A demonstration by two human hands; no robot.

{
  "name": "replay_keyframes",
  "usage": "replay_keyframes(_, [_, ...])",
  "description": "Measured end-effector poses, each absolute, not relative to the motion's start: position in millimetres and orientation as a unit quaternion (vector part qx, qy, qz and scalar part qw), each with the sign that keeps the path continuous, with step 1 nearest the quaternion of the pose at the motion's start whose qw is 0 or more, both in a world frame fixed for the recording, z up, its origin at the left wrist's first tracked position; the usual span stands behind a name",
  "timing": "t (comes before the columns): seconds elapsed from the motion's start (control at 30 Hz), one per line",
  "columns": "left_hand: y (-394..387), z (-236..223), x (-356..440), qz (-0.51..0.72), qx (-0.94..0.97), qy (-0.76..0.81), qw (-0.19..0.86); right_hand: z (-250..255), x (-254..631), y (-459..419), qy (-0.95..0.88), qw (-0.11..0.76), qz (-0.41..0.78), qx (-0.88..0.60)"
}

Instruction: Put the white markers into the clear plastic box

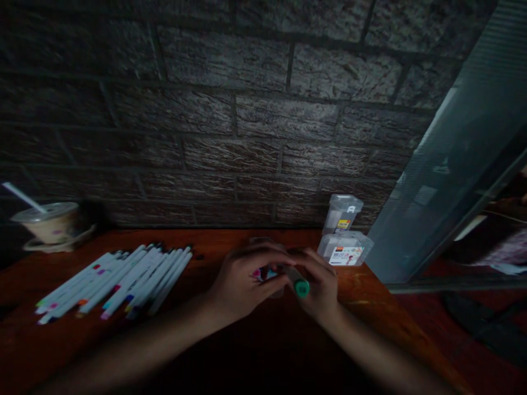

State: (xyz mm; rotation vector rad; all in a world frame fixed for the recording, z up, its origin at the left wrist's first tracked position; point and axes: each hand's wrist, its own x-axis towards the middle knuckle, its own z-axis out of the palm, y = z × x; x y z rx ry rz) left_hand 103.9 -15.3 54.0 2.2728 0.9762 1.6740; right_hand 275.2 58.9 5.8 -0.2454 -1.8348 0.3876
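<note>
A pale marker with a green end (301,286) is between my hands, its green end pointing toward me. My right hand (324,282) is closed around the marker, with its fingers curled behind it. My left hand (241,274) is curled around what looks like a clear plastic case, part of whose colourful label (258,274) shows between thumb and fingers. The left thumb and index fingertips come close to the marker; whether they touch it I cannot tell. My fingers hide most of the case.
Several white markers (127,280) with coloured ends lie side by side on the wooden table (222,238). A lidded drink cup (51,225) with a straw stands at far left. Two clear plastic pieces, one tall (341,214) and one low (346,249), stand right, near the brick wall (263,115).
</note>
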Motion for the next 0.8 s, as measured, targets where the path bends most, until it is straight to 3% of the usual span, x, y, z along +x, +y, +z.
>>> replay_keyframes(0.8, [-20.2, 58.5, 97.3, 0.564, 0.761, 0.316, 0.054, 8.5, 274.8, 55.9, -0.800, 0.570, 0.159, -0.100])
